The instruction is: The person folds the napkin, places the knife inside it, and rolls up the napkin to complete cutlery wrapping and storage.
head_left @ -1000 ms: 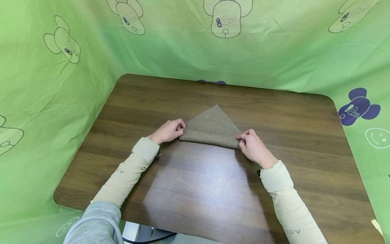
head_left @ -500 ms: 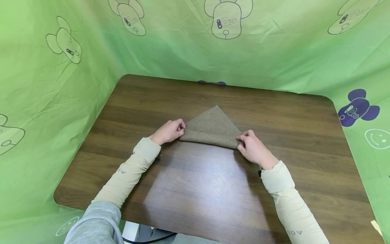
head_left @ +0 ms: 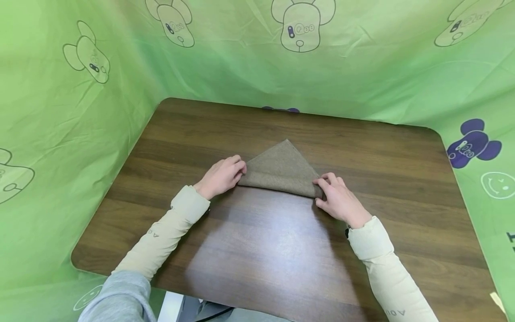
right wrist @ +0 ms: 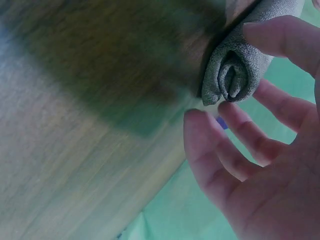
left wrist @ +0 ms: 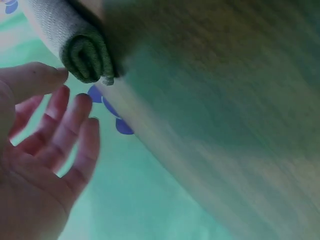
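A grey-brown cloth [head_left: 277,165] lies on the table, its far part a flat triangle pointing away and its near edge rolled up. The spiral end of the roll [left wrist: 85,57] shows in the left wrist view. At the cloth's left end is my left hand [head_left: 222,176], thumb tip against the roll and the other fingers loosely bent, apart from it. My right hand [head_left: 341,197] holds the right end between thumb and bent fingers. In the right wrist view the thumb [right wrist: 280,37] lies over the roll, with fingers behind and below its coiled end.
The brown wooden table [head_left: 181,129] has rounded corners. Green fabric [head_left: 225,71] with printed bear figures hangs around its back and sides. A dark cable [head_left: 215,314] shows below the front edge.
Both hands have shifted their hold slightly at the roll's ends. The right fingers have spread, showing the dark right end of the cloth. The cloth itself looks almost unmoved.
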Motion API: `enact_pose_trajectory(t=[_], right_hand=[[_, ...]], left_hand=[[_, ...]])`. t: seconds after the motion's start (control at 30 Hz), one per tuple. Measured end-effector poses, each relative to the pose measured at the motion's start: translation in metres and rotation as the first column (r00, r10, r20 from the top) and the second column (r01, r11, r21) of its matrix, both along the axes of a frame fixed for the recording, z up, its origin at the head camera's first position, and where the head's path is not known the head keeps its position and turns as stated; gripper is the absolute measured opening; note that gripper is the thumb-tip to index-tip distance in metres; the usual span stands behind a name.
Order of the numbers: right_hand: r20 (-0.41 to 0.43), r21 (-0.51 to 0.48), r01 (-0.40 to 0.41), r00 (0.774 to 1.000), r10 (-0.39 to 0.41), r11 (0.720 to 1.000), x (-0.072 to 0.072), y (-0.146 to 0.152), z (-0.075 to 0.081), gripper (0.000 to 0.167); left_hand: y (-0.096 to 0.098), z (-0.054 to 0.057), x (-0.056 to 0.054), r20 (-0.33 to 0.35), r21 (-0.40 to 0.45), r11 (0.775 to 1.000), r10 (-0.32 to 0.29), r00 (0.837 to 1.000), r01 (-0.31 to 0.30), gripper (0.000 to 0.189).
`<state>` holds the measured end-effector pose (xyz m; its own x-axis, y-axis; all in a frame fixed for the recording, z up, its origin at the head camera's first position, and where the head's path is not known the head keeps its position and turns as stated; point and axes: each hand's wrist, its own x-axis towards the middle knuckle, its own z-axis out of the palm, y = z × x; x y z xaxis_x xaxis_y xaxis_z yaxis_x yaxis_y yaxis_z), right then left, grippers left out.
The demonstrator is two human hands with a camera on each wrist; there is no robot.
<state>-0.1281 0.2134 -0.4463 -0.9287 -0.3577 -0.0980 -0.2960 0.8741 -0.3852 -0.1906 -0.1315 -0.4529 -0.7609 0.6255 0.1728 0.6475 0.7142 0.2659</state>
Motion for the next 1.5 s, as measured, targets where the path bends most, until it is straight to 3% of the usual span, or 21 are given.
enact_pose_trajectory(t=[0.17,0.33,0.43,0.6,0.87,1.1,1.5], right_hand=[[-0.093,-0.035,-0.041,0.995,0.037,0.999,0.002,0.003,0.0,0.047],[-0.216,-0.103,-0.146,0.969,0.121,0.984,0.002,0.003,-0.004,0.043],[-0.253,-0.123,-0.18,0.957,0.145,0.976,0.0,0.003,-0.007,0.041],[-0.244,-0.129,-0.168,0.961,0.133,0.977,-0.001,0.002,-0.011,0.042],[-0.207,-0.135,-0.125,0.974,0.096,0.983,-0.002,0.0,-0.014,0.042],[-0.21,-0.121,-0.096,0.975,0.069,0.988,-0.004,-0.005,-0.017,0.039],[-0.176,-0.125,-0.055,0.984,0.032,0.991,-0.007,-0.007,-0.017,0.042]], left_hand=[[-0.001,0.002,0.006,-0.062,0.02,0.991,-0.132,0.989,0.133,0.006],[-0.001,0.002,0.009,-0.068,-0.027,0.983,-0.18,0.981,0.179,0.012],[-0.001,0.002,0.01,-0.047,-0.059,0.983,-0.179,0.983,0.176,0.02],[-0.002,0.0,0.008,-0.004,-0.089,0.983,-0.16,0.987,0.159,0.03],[-0.002,-0.006,-0.001,0.121,-0.006,0.992,-0.125,0.985,0.126,0.029],[-0.002,-0.012,-0.002,0.157,0.006,0.993,-0.117,0.981,0.117,0.033],[0.002,-0.011,-0.003,0.202,0.023,0.997,-0.077,0.976,0.074,0.04]])
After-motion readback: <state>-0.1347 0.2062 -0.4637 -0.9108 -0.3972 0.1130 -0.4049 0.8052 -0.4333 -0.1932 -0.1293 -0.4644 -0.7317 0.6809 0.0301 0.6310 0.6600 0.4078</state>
